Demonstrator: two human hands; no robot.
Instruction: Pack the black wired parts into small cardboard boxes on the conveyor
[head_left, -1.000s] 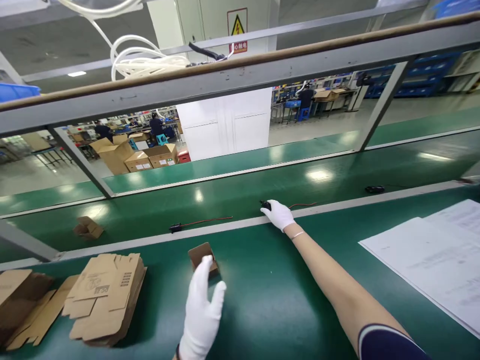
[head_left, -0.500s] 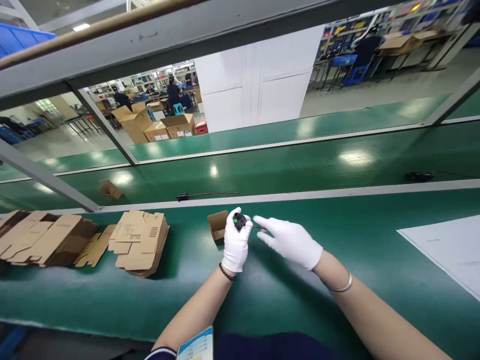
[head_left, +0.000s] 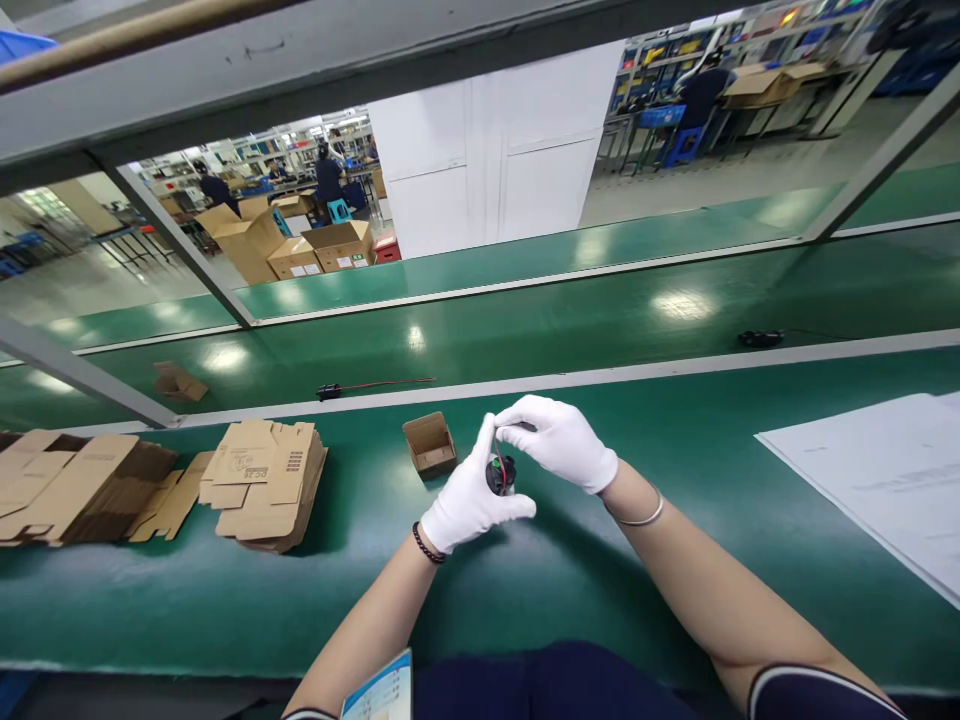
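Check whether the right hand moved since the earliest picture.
Yes: the right hand came back toward the person, from the pale rail to its near side.

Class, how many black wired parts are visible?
3: one black part in the left hand, another farther left on the green strip, a third farther right along it; others may be hidden.

Box stack (head_left: pixel 259 490), ctr. L of frame: "DC" + no., digits unclear. Papers (head_left: pixel 862 470), far R, & badge (head_left: pixel 381 690), bottom: text illeg.

A box (head_left: pixel 430 452) stands on the counter (head_left: pixel 360 610) between flattened cartons (head_left: pixel 259 485) at left and papers (head_left: pixel 870 475) at right, before the belt (head_left: pixel 540 325) and left of the held device (head_left: pixel 495 478).
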